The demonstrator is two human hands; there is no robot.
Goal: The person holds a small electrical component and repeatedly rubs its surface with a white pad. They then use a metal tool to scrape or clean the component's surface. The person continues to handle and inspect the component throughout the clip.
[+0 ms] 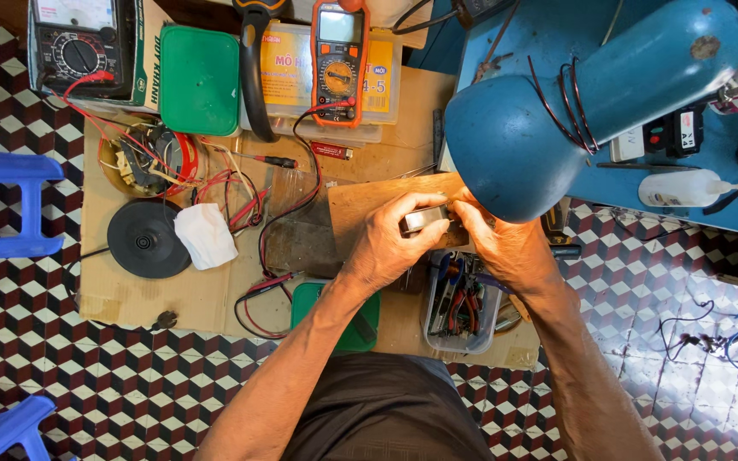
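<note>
**Head view: both hands pinching a small metal part over the bench**

Nearest the camera, the person's lap and forearms are filling the bottom of the frame over a checkered tile floor [87,376]. Just beyond, a clear tub of pliers [461,306] is sitting under the wrists, with a green lid [339,318] to its left.

The left hand [383,242] and right hand [506,243] are closing in from both sides on a small grey metal block [424,218], holding it above a wooden board [369,203] in mid-scene. Left fingers are curling over its near and left faces; right fingertips are pressing at its right end. How the right thumb is sitting I cannot tell, since the blue lamp hood [540,128] is covering part of that hand.

Handling, as a judgement: the block is looking rigid and dense for its size, with smooth faces likely slippery. Gripping the opposite flat faces is looking safest; any thin leads or tabs would be bending easily, though none are showing clearly.

Left of the hands: a black round disc [143,239], a white rag [205,235], and red test leads [241,196] are lying on the cardboard sheet [130,299].

Far side: an orange digital multimeter [339,60], a green box [199,78] and an analog meter [79,47] are standing along the edge.
</note>
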